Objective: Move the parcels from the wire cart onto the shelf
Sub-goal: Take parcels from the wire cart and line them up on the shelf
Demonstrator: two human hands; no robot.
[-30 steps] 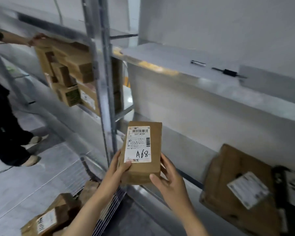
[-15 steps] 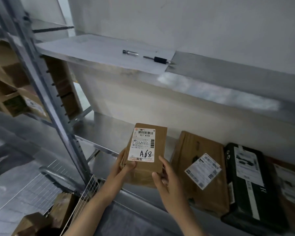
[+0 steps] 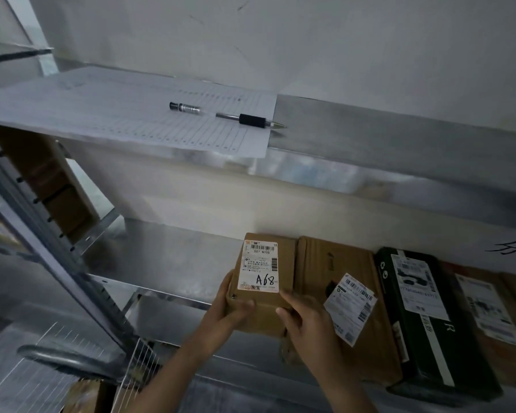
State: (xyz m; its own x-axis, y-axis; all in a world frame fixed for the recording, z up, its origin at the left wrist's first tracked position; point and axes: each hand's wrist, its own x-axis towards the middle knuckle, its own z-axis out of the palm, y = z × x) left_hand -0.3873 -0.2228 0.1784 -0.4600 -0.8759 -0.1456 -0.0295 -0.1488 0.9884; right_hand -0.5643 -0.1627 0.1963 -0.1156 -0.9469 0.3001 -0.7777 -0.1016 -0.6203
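**Parcel A68, brought in over the lower shelf**

Moved since the earlier frame: brown parcel marked A68 (image 3: pixel 262 281), carried forward from in front of the shelving to a place above the lower shelf (image 3: pixel 173 257), just beside the flat cardboard parcel (image 3: pixel 325 263).

- Orientation: long axis runs from the person toward the back wall. The label faces up, with the barcode end toward the wall and the handwritten "A68" nearest the person.
- Contact with the shelf: cannot tell whether the far end rests on it.
- Left hand (image 3: pixel 230 311): curled round the near left corner, thumb across the near face.
- Right hand (image 3: pixel 307 320): grips the near right corner, thumb on the near face, fingers hidden behind the side.
- Same shelf, rightward: flat cardboard parcel, black parcel (image 3: pixel 423 338), then another brown parcel (image 3: pixel 507 296). All lie lengthwise toward the wall.
- Upper shelf (image 3: pixel 399 138): printed sheet (image 3: pixel 131 114) with a pen (image 3: pixel 227 116) lying on it.
- Lower left: wire cart (image 3: pixel 137 362) holding cardboard boxes (image 3: pixel 84 394).
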